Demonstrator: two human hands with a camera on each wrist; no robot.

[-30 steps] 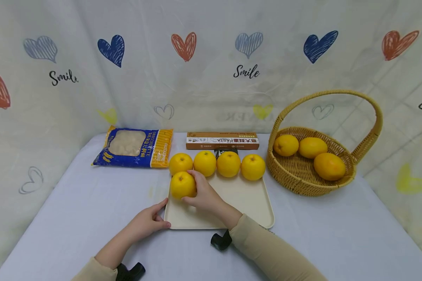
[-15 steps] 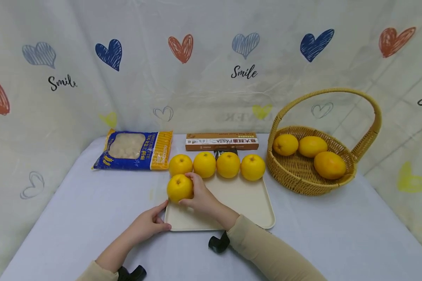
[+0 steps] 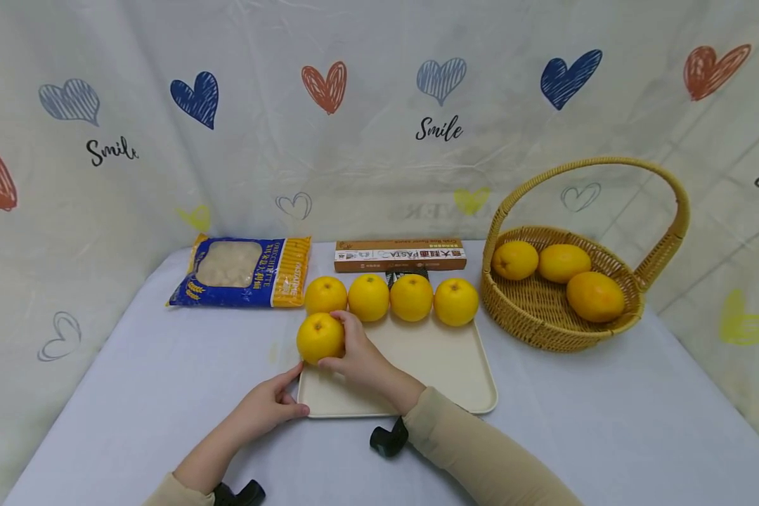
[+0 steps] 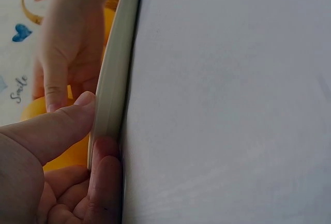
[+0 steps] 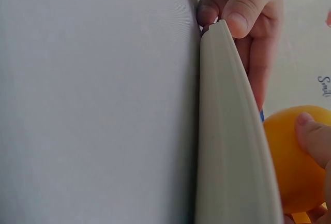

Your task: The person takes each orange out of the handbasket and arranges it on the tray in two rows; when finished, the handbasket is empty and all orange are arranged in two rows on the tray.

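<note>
My right hand [image 3: 360,355] grips a round yellow orange [image 3: 320,338] over the left side of the cream tray [image 3: 426,365], fingers behind it and thumb in front. Along the tray's far edge several more oranges [image 3: 411,297] stand in a row. At the tray's near left corner my left hand [image 3: 268,402] holds the rim. The left wrist view shows its thumb [image 4: 72,123] on the rim, with curled fingers at the outer side. In the right wrist view, the held orange [image 5: 295,162] has my right thumb [image 5: 313,136] pressed on its side.
A wicker basket [image 3: 544,334] with a tall handle holds 3 yellow fruits at the right. Behind the row lies a brown pasta box [image 3: 400,255], with a small black item [image 3: 407,272] partly hidden. A blue and yellow pasta bag [image 3: 243,273] lies at back left.
My right hand has moved the orange slightly left toward the tray's left edge. The left hand stays at the corner.
</note>
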